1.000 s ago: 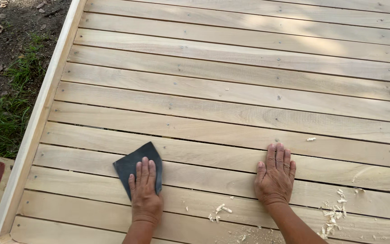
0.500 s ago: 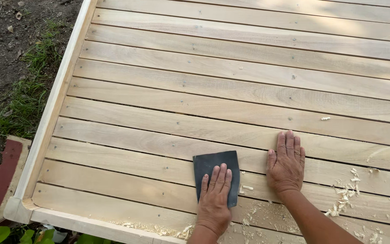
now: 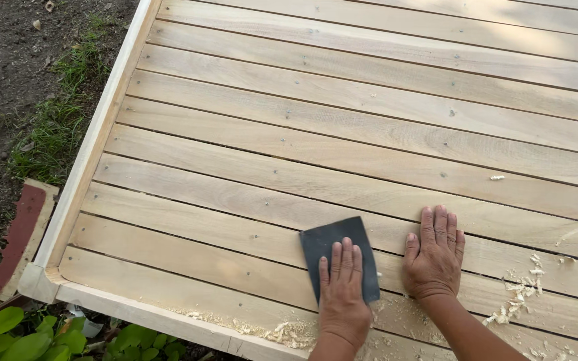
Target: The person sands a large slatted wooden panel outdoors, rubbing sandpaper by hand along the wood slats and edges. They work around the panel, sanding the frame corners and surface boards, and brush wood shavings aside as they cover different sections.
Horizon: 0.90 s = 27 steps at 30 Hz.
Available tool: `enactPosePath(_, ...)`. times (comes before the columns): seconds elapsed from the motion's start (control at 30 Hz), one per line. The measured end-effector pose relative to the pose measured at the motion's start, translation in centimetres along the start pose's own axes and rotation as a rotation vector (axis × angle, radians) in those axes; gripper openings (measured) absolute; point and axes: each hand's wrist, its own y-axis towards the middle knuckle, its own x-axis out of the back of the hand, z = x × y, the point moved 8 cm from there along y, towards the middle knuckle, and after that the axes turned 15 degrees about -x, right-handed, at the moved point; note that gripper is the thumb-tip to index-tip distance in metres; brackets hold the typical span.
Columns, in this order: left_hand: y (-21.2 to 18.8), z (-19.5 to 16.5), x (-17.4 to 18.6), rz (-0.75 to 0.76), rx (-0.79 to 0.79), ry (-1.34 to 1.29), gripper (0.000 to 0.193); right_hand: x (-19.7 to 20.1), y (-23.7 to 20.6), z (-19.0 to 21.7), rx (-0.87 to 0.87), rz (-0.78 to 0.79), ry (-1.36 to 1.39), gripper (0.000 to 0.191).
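Observation:
A large panel of pale wooden slats (image 3: 342,134) fills the view. My left hand (image 3: 342,297) lies flat on a dark grey sheet of sandpaper (image 3: 326,241), pressing it onto a slat near the panel's front edge. Just to its right, my right hand (image 3: 434,257) rests palm down on the bare wood, fingers spread, holding nothing. The two hands are close but not touching.
Wood shavings (image 3: 523,287) and sawdust (image 3: 282,331) lie on the near slats. The panel's left frame rail (image 3: 95,147) borders bare dirt and grass (image 3: 55,127). A reddish board (image 3: 18,237) lies by the corner, green leaves (image 3: 28,337) below it.
My left hand slid the sandpaper to the right along the slat, ending beside my right hand. The view shifted left, showing more of the panel's corner and the ground.

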Motion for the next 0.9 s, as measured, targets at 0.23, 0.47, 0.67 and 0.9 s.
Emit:
enactPosePath(0.23, -1.1, 11.9, 8.2, -0.187, 0.078, 0.271, 0.069, -0.3, -0.1, -0.2, 0.021, 0.007, -0.011, 0.065)
enactPosePath(0.47, 0.9, 8.1, 4.4, -0.162, 0.335, 0.190, 0.089, -0.6, -0.1, 0.1, 0.012, 0.016, -0.007, 0.065)
enactPosePath(0.67, 0.5, -0.8, -1.0, -0.025, -0.165, 0.053, 0.086, -0.5, -0.3, 0.3, 0.006, 0.029, -0.027, 0.065)
enactPosePath(0.9, -3.0, 15.1, 11.6, -0.407, 0.419, 0.373, 0.069, -0.7, -0.1, 0.5, 0.017, 0.038, -0.014, 0.065)
